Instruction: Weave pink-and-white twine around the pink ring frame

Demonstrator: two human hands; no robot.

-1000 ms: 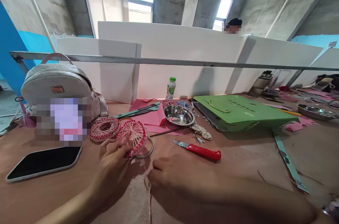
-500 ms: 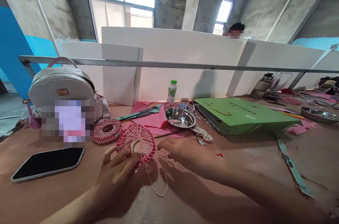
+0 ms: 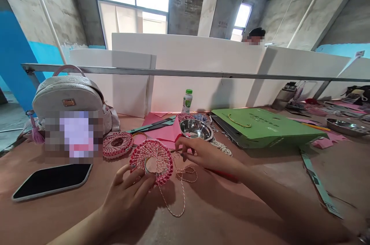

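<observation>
My left hand [image 3: 134, 185] is closed on the lower left edge of a round ring wound with pink and white string [image 3: 163, 155], which stands tilted on the table. A twisted pink and white cord [image 3: 183, 195] hangs from the ring's lower edge and lies in loose loops to its right. Above those loops is my right hand [image 3: 196, 150], in front of the steel bowl [image 3: 199, 132]. Its fingers are curled together in a pinch near the cord's upper end; what they hold is too small to make out. Another wound ring [image 3: 117, 145] lies flat behind my left hand.
A phone [image 3: 53, 181] and a backpack [image 3: 68, 92] are at the left. Pink paper [image 3: 166, 133], a small bottle [image 3: 187, 101] and a green bag [image 3: 268, 125] lie or stand behind. A green strip [image 3: 319, 183] lies right. A person [image 3: 256, 36] is beyond the partition.
My right hand has lifted from the cord beside the ring and moved back towards the bowl, leaving the cord loops in plain view. The ring has shifted slightly right in my left hand.
</observation>
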